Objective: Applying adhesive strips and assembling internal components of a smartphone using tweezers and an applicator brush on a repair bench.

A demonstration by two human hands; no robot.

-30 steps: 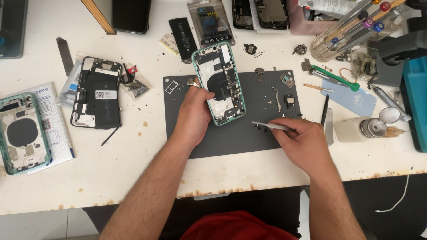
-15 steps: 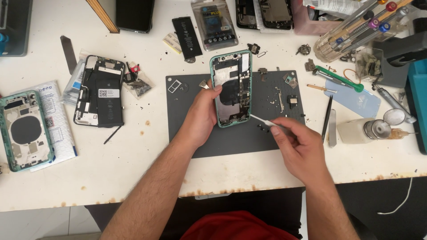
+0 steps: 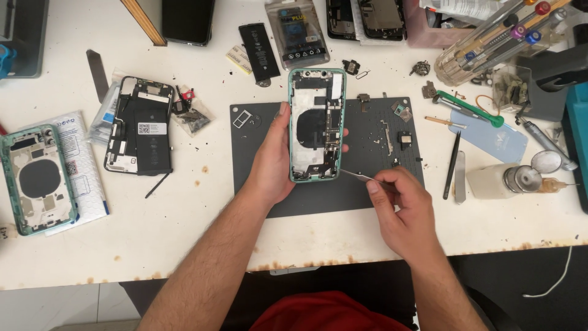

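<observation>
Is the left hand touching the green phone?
Touching. The head view shows the left hand wrapped around the opened green phone, thumb on one edge, fingertips on the other.

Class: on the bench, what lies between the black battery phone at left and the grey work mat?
Head view: between the black phone and mat lies a small parts bag; otherwise bare white table.

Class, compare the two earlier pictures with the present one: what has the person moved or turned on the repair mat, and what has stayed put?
The left hand has turned the opened green phone housing from a tilt to upright and lifted its top past the mat's far edge. The right hand keeps its grip on the tweezers, tip now at the housing's lower right corner. The grey mat, the second green housing and the black phone body stayed put.
</observation>
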